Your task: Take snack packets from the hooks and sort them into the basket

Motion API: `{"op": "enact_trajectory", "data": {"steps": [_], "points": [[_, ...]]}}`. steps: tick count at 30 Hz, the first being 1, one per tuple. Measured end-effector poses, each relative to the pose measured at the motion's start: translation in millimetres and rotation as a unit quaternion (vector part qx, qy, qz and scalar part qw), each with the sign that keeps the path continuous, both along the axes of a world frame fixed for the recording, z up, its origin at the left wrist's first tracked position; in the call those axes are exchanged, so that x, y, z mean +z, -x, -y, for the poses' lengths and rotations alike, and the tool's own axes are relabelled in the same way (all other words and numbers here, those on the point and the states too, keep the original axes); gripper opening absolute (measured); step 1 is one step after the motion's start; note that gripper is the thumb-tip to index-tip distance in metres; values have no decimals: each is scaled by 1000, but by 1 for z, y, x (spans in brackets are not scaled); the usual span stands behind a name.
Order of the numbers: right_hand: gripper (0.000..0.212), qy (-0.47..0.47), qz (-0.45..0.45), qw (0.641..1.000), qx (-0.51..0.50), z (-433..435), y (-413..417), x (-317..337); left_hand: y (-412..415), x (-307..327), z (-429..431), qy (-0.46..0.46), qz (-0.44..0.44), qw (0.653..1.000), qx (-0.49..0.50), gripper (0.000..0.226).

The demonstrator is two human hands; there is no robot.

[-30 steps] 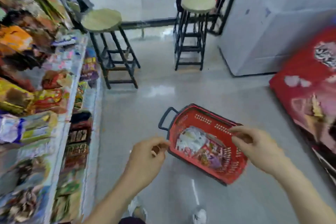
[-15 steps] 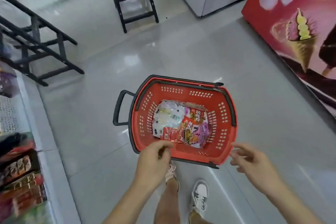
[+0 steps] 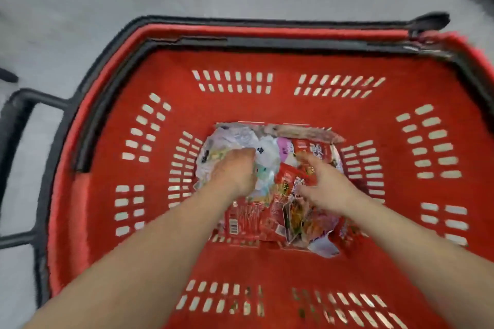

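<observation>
Snack packets (image 3: 248, 219) in basket (image 3: 267, 109) under hands: left hand (image 3: 235, 173) curled, grip unclear; right hand (image 3: 328, 187) released.

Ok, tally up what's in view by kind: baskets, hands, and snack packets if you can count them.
Baskets: 1, the red basket
Hands: 2, left hand and right hand, both on the pile
Packets: at least 4 snack packets, overlapping, exact count unclear
Total: at least 7
</observation>
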State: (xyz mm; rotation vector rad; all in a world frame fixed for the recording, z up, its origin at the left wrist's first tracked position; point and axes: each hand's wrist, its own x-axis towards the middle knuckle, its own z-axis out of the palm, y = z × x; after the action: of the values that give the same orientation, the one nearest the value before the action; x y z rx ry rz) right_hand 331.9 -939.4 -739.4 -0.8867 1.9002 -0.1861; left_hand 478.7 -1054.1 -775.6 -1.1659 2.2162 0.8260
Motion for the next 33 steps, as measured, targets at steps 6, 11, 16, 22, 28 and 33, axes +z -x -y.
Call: {"op": "enact_trajectory", "data": {"steps": [6, 11, 16, 22, 28, 33], "points": [[104, -24, -32, 998, 58, 6, 9, -76, 9, -57, 8, 63, 66, 993, -69, 96], [77, -55, -127, 985, 101, 6, 8, -81, 2, -37, 13, 134, 36, 990, -34, 32], [20, -83, -40, 996, 9, -7, 11, -66, -23, -8, -11, 112, -94, 989, -20, 4], [29, 56, -86, 990, -101, 0, 21, -12, -33, 27, -4, 60, -228, 949, 208, 30], [49, 123, -85, 965, -214, -12, 23, 24, -26, 97, 11, -19, -356, 859, 368, 13], [22, 158, 89, 919, -349, -21, 18, 54, -25, 121, -1, -124, -347, 836, 406, 14]]}}
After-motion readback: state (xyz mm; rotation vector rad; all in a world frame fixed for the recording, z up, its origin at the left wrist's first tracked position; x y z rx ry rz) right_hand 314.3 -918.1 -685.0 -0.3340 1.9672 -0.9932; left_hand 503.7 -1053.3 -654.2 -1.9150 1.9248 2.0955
